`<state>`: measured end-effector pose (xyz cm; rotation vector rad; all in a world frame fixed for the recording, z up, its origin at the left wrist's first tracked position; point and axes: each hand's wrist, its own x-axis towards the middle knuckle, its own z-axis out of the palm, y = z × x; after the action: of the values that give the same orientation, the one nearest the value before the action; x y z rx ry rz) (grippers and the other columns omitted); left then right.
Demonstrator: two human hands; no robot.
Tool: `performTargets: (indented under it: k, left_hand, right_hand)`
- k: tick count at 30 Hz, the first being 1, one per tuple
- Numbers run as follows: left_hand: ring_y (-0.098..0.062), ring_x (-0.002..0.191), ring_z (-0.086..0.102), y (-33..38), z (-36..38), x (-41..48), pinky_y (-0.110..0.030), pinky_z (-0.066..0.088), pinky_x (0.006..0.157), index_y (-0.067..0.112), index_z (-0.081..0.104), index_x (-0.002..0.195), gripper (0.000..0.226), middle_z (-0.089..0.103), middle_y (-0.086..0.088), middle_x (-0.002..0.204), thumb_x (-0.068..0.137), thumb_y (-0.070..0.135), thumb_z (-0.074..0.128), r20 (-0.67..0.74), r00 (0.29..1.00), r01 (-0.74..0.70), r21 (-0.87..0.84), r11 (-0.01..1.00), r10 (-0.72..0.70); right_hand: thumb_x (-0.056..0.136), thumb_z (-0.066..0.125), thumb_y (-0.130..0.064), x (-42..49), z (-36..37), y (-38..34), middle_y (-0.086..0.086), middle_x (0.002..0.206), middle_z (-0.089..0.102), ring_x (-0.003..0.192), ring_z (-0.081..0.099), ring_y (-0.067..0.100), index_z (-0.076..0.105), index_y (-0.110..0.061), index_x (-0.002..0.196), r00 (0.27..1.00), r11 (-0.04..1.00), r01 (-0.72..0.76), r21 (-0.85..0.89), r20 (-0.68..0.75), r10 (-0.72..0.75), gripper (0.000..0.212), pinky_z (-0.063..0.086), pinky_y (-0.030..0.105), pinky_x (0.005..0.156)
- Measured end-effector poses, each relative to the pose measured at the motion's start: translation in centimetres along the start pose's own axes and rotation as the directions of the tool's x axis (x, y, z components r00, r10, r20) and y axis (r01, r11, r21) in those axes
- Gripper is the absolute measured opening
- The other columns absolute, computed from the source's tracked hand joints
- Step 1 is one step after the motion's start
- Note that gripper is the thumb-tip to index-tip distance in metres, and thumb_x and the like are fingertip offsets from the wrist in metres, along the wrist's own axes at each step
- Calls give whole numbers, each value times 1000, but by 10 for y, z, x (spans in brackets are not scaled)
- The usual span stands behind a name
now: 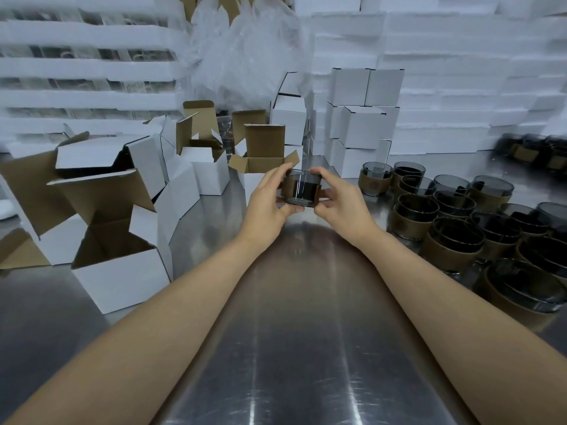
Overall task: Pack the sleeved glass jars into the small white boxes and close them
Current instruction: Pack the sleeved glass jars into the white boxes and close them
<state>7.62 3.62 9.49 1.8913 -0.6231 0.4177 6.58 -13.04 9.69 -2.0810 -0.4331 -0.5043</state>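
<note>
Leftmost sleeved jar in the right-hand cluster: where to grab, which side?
Grip the leftmost jar across its brown sleeve, coming from its left or from above: it stands upright, with bare table on its left and neighbouring jars crowding its right. The sleeve likely slips less than glass. The left hand and right hand hold another jar.

Bare steel table runs open from 6 o'clock up the middle; a jumble of open boxes crowds the lane's edge at 9 to 10 o'clock; at 12 an upright open box stands just behind the held jar, gripped by the left hand and right hand; loose sleeved jars pack 2 to 4 o'clock; stacked closed boxes wall off 1 o'clock.
</note>
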Motion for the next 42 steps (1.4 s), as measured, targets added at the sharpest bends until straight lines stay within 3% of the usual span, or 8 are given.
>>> performTargets:
  k: [14,20,32,37,40,42]
  left_hand:
    - [-2,111,45,-3,0,1,0,40,85,17,45,138,69,46,12,123,78,0,75,-4,1000,2,20,1000,-2]
    - [-5,110,48,-3,0,1,-4,42,88,16,46,136,69,50,6,125,76,-1,76,5,1000,-10,25,1000,10]
    - [-4,113,45,-1,-1,0,2,39,85,16,45,136,68,50,4,127,77,-2,74,24,1000,-11,29,1000,10]
    - [8,105,48,-1,-1,1,1,39,82,19,45,137,69,47,10,125,78,-1,74,16,1000,12,-11,1000,-12]
    - [9,107,49,0,-1,1,-5,43,85,18,45,136,68,48,9,125,78,-2,74,-10,1000,23,-72,997,-24]
    - [2,108,53,1,0,2,-9,46,87,17,45,135,66,50,7,126,78,-3,73,-59,997,45,-151,987,-55]
  right_hand:
    - [79,58,12,-1,-1,-2,7,121,62,103,65,22,52,-11,131,1000,1000,-17,-8,23,17,57,57,31,85]
    - [78,56,13,-1,-2,-2,10,117,64,99,67,21,52,-11,130,999,1000,-30,-1,34,30,57,55,23,80]
    - [79,57,13,-2,-3,-2,9,118,64,103,66,21,53,-11,130,999,1000,-28,-1,30,28,56,56,32,88]
    - [80,56,10,1,-1,0,6,128,60,109,63,21,48,-15,138,1000,999,-23,-48,1,23,64,55,29,88]
    - [78,61,7,1,1,0,-1,138,52,111,61,17,38,-18,144,1000,1000,-22,19,-17,22,74,53,25,92]
    - [76,68,5,0,3,-1,-8,134,50,107,62,10,38,-27,135,999,992,-8,128,-51,15,73,51,20,90]
